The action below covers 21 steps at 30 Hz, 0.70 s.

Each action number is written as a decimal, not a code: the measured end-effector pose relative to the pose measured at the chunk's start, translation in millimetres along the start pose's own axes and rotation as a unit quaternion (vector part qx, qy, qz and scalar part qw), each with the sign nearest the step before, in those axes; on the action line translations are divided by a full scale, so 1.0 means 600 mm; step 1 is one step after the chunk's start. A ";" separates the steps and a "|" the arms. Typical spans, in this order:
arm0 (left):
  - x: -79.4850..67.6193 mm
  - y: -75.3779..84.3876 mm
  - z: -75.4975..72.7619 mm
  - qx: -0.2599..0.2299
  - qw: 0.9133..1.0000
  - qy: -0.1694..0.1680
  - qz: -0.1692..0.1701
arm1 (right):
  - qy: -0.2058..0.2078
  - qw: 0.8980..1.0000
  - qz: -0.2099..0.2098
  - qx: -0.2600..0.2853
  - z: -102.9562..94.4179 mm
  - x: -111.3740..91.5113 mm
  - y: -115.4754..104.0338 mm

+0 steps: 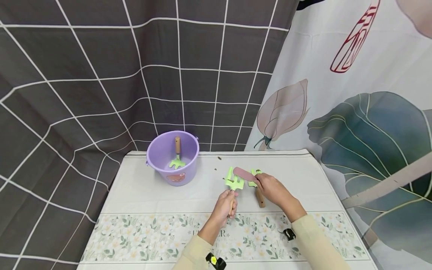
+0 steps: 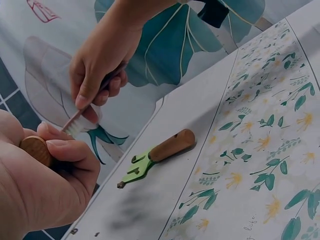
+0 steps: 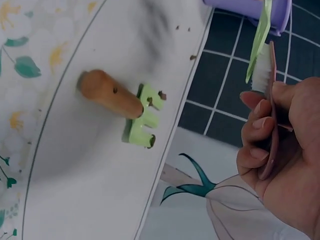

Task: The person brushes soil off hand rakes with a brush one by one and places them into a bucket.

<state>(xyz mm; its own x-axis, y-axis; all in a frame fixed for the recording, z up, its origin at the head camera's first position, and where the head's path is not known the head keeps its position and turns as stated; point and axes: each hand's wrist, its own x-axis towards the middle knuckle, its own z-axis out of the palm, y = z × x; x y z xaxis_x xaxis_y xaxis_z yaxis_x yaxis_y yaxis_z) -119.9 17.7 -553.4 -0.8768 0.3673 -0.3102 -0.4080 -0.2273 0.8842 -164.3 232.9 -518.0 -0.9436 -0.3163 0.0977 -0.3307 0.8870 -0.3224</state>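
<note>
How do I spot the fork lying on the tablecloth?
On the white tablecloth, right of the purple bucket, near the right hand, lies a wooden-handled green garden fork. Only this one lies loose: the bucket holds another fork, the left hand a third fork.

Dark gridded curtain (image 1: pixel 200 48) beside white leaf-print curtain (image 1: pixel 312 56)

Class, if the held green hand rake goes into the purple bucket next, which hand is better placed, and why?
Likely the left hand: it grips the green hand rake and is nearer the purple bucket. The right hand is farther and holds the pink brush.
</note>
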 end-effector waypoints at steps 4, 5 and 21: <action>-0.002 0.001 0.000 -0.002 1.000 0.000 0.002 | -0.001 1.000 0.010 -0.005 -0.002 0.015 0.009; -0.002 0.001 0.000 -0.001 1.000 0.001 0.003 | 0.000 1.000 0.012 -0.007 -0.003 0.018 0.010; 0.006 0.004 -0.001 -0.002 1.000 0.018 0.004 | -0.038 0.998 -0.012 0.055 -0.016 -0.006 -0.035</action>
<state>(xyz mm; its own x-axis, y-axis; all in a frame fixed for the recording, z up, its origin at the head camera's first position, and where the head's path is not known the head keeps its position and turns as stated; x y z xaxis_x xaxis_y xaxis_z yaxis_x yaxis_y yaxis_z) -124.4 17.8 -552.6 -0.8887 0.3323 -0.3158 -0.4018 -0.2330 0.8856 -153.9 218.6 -502.6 -0.9302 -0.3652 0.0361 -0.3453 0.8379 -0.4227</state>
